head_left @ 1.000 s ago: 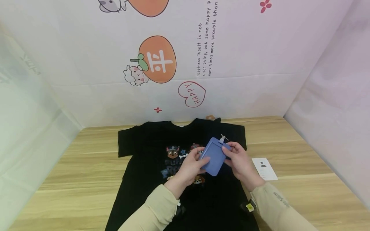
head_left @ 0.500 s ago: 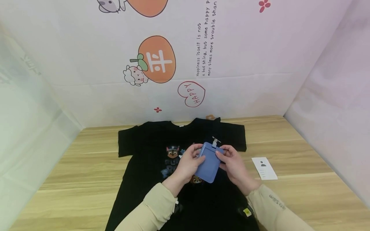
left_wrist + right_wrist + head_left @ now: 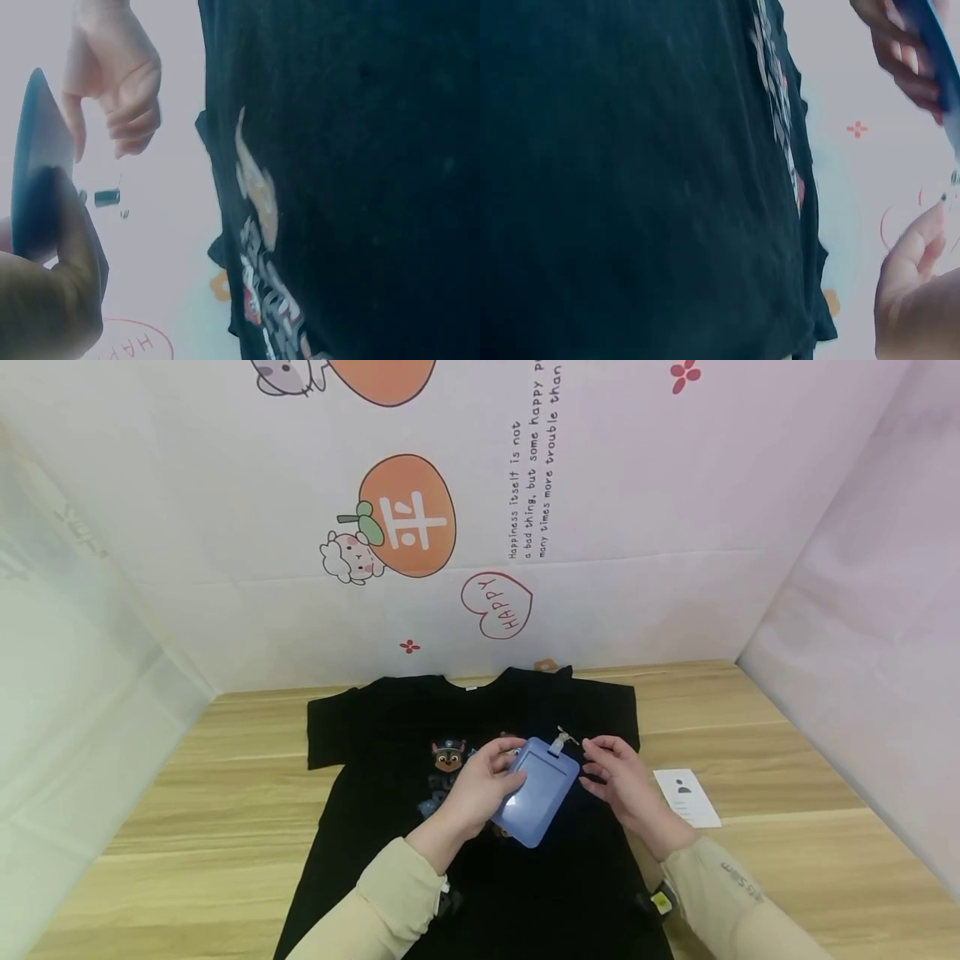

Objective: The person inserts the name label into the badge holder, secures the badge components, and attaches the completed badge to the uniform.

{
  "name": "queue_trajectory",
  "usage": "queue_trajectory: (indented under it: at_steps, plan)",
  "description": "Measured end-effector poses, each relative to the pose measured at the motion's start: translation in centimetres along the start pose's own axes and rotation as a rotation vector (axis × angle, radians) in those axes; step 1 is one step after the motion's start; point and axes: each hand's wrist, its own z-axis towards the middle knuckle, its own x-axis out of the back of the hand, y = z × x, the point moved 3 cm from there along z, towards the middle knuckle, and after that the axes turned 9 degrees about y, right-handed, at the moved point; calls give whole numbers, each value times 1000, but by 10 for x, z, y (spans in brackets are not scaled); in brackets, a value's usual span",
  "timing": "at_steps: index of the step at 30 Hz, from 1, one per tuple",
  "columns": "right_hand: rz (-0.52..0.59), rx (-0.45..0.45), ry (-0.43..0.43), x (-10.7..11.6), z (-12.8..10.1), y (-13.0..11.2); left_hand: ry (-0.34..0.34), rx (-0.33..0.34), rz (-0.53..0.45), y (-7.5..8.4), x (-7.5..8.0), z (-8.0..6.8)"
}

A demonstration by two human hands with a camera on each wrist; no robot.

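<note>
1. Since half a second ago, the right hand (image 3: 626, 781) has been taken off the blue badge holder (image 3: 534, 792); where its fingers were then closed on the holder's right edge, a gap is now seen between them and that edge.
2. The holder has been tilted and lowered a little toward the person, its bottom corner now lying nearer the left wrist, while its metal clip (image 3: 561, 741) is kept at the top, pointing away.
3. The holder is now carried by the left hand (image 3: 480, 789) alone: its left long edge is pinched between thumb and fingers, as is confirmed in the left wrist view, where the thumb (image 3: 64, 247) is seen pressed over the holder's dark edge (image 3: 34, 161).
4. The right hand is held just beside the clip with fingers loosely curled and nothing between them; in the left wrist view its fingertips (image 3: 127, 131) are seen hanging free.
5. The holder is kept above the black T-shirt (image 3: 390, 727), which is spread flat on the wooden table (image 3: 787, 852) and appears undisturbed.
6. The white card (image 3: 686, 797) has been left where it was, on the table to the right of the shirt, well apart from both hands.
7. It is judged that the holder has been freed for one-handed handling.
</note>
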Motion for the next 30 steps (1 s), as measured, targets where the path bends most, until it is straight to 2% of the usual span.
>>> queue_trajectory:
  at_steps: [3, 9, 14, 20, 30]
  plan:
    - [-13, -25, -54, 6, 4, -1, -40, 14, 23, 2, 2, -4]
    - [-90, -18, -207, 10, 6, 0, -113, 39, 51, 7, 6, -10]
    - [-163, -3, -320, 11, 5, 0, -163, 19, 79, 9, 9, -14]
    - [-205, -5, -380, 10, 2, -1, -211, 30, 80, 8, 13, -15]
    - [-165, -8, -450, 11, 1, -1, -230, 45, 132, 6, 18, -12]
